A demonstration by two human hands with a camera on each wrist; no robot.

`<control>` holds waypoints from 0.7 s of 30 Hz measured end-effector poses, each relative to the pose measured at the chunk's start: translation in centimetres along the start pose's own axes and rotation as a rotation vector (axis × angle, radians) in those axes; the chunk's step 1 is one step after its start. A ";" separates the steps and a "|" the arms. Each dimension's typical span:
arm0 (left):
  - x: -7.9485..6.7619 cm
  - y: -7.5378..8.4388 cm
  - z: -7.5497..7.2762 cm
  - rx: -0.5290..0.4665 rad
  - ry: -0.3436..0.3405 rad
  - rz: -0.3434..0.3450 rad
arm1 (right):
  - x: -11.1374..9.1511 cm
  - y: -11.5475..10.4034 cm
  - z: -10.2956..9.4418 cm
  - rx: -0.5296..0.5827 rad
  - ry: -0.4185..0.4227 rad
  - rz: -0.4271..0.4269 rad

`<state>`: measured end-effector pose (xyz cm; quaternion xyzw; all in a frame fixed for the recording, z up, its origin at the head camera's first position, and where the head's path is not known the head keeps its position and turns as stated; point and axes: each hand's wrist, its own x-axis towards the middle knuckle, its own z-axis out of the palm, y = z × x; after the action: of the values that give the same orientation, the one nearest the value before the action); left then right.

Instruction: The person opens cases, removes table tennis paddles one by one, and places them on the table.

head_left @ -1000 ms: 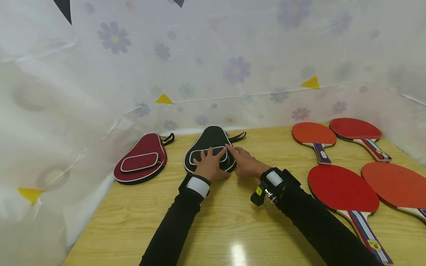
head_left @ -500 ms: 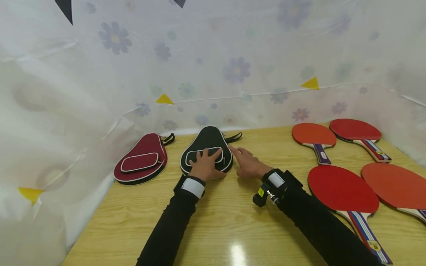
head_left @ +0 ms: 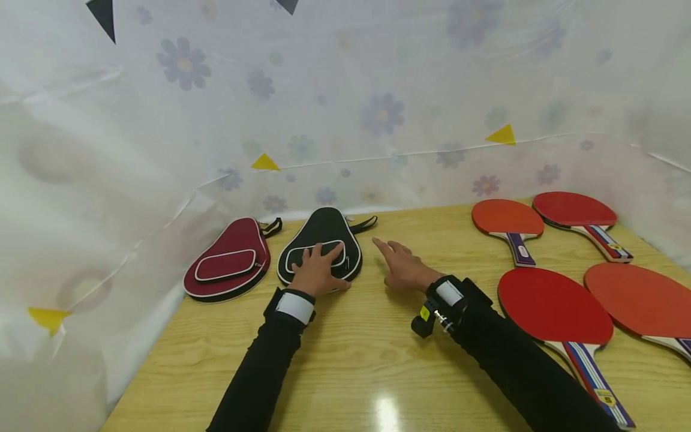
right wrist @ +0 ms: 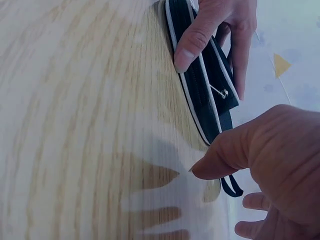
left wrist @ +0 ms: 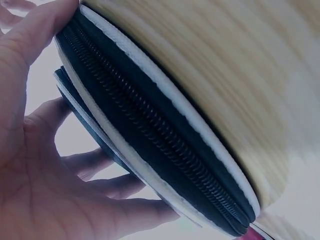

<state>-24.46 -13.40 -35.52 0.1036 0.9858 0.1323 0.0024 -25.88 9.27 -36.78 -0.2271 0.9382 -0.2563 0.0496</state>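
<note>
A black table tennis bat case with white piping lies flat on the table, its zipped front pocket facing up. My left hand rests on it, fingers spread over the pocket. Its thumb lies against the zipped side edge, as the right wrist view shows. The zip runs the length of that edge and looks closed in the left wrist view. To the right of the case, apart from it, my right hand hovers over the table with its index finger extended, holding nothing.
A dark red bat case lies left of the black one. On the right are several bats, among them an orange one at the back and a red one in front. A patterned sheet hangs behind the table.
The black case has slid left toward the dark red one, with my left hand on it. My right hand, earlier at the case's right edge, is now apart from it.
</note>
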 end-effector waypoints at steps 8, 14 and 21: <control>0.1 -1.3 0.0 0.001 -0.012 -0.016 | -0.2 0.1 -0.3 -0.001 0.021 0.028; -0.1 -1.9 -0.4 -0.013 -0.022 -0.016 | -0.4 0.4 -0.4 0.010 0.036 0.029; -0.5 -2.4 -0.7 -0.022 -0.020 -0.020 | -0.8 1.1 -0.9 -0.035 0.079 0.021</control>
<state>-24.48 -15.95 -35.48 0.0950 0.9852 0.1422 0.0146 -25.83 10.90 -36.58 -0.2078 0.9461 -0.2480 0.0112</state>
